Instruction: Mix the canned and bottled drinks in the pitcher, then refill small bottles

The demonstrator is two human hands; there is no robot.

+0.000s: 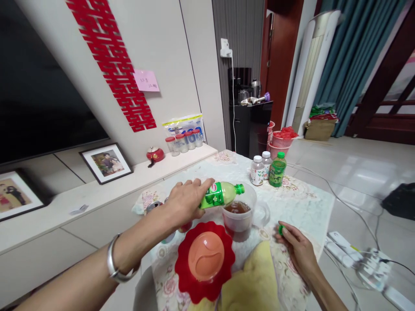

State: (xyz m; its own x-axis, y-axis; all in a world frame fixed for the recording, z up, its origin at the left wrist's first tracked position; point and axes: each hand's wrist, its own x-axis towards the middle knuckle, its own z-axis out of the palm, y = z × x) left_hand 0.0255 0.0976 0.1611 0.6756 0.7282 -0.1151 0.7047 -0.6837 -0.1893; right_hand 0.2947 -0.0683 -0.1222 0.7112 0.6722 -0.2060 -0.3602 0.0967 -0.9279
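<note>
My left hand (188, 198) is wrapped round a green-labelled drink bottle (218, 194), tipped on its side with the uncapped-looking neck pointing right. The bottle's neck lies over a clear plastic jug (238, 220) holding brown liquid, its handle turned to the right. Low at the table's right side, my right hand (293, 242) pinches a small green bottle cap (281, 230) between thumb and fingers. In front of the jug sit a red scalloped dish (181, 259) with an orange divided insert (206, 256) and a yellow cloth (253, 280). Cans behind my left forearm are partly hidden.
Two white-capped bottles (257, 170) and a green tea bottle (277, 169) stand at the table's far right. Red-lidded jars (183, 143) and photo frames (106, 163) line the white cabinet. Power strips (343, 250) and cords lie on the floor at right.
</note>
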